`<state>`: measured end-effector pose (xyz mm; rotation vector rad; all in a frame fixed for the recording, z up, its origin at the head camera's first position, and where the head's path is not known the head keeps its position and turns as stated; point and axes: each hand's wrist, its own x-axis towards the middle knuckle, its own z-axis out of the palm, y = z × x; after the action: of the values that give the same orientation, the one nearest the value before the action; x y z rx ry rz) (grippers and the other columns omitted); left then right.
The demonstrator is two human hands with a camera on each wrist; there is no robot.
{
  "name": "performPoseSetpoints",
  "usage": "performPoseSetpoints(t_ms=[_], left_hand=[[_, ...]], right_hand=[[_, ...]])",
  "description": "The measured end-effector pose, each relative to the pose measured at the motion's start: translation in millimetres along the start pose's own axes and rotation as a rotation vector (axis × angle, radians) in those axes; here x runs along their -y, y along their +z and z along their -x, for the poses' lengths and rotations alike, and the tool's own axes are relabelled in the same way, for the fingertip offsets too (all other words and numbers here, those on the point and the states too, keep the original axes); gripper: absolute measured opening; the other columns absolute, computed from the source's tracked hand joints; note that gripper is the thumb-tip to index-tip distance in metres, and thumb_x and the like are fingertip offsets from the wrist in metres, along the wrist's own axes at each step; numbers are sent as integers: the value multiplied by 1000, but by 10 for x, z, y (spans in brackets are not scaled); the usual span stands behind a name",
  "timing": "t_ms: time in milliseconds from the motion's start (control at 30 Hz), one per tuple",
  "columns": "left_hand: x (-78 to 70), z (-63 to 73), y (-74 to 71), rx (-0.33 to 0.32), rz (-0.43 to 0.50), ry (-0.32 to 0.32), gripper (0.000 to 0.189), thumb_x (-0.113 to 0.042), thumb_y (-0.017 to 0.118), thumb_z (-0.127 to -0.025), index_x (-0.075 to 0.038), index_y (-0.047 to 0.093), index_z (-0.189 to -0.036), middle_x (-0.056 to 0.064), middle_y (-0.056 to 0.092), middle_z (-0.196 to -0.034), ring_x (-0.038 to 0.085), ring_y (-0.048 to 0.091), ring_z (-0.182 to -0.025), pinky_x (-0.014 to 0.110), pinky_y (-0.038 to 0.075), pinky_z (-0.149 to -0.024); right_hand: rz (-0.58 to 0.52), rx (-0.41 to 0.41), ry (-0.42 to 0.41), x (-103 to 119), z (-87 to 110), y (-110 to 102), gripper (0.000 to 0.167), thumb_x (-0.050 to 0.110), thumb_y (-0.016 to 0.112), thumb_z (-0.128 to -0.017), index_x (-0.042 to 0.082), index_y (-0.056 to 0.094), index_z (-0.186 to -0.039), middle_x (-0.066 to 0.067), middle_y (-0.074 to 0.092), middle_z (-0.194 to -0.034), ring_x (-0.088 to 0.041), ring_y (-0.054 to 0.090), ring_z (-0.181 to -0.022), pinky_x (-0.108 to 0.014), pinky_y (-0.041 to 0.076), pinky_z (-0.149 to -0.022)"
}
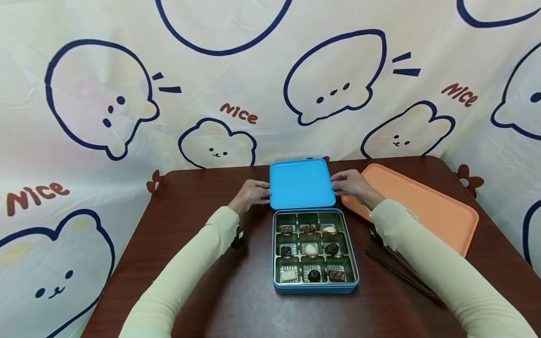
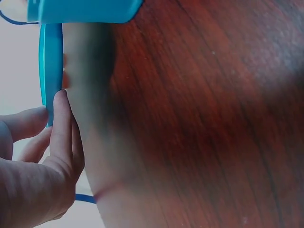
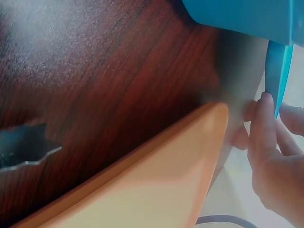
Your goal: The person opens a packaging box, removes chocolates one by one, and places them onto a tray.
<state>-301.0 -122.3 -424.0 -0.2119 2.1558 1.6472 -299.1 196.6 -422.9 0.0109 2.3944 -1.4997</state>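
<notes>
- Blue lid (image 1: 302,183), toward the back of the dark table (image 1: 198,202), just beyond the box and between both hands, broad face turned to the head camera
- At the left, left hand (image 1: 251,193), pinching the lid's left edge with thumb on one face and fingers on the other; best matched in height and pressure with the opposite side, to avoid twisting
- In the middle, box (image 1: 314,289), uncovered, with chocolates (image 1: 311,249) in all nine compartments, one piece in each; contact between lid and far rim hard to judge from above
- Step in hand, by judgement, a two-handed handling of the lid at that far rim; to do well, move both sides together, hold square to the box, avoid scraping the rim or dipping a corner toward the chocolates
- Right of the lid, right hand (image 1: 351,183), pinching the right edge likewise between thumb and fingers; no need to squeeze hard, only enough to prevent slipping
- Farther right, tongs (image 3: 23,147) with a jagged tip, lying on the table between box and tray; mind the sleeve there
- Farthest right, orange tray (image 1: 422,206), partly beneath the right forearm; better to lift the elbow clear than drag across
</notes>
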Motion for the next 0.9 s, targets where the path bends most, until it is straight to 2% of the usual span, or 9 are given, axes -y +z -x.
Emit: performPoseSetpoints(t_ms=[333, 900], left_hand=[[87, -24, 23, -10, -36, 12, 39, -4, 57, -101, 4, 54, -139, 22, 57, -135, 31, 65, -115, 41, 57, -93], [162, -8, 57, -32, -79, 25, 39, -2, 58, -100, 7, 54, -137, 24, 57, -133, 31, 68, -110, 41, 58, -91]], right_hand=[[26, 20, 48, 22, -10, 63, 38, 7, 49, -105, -8, 49, -139, -29, 53, -133, -38, 63, -115, -45, 55, -96], [6, 55, 48, -28, -17, 156, 41, 5, 49, -104, -12, 45, -141, -30, 48, -137, -41, 57, -122, -45, 54, -98]])
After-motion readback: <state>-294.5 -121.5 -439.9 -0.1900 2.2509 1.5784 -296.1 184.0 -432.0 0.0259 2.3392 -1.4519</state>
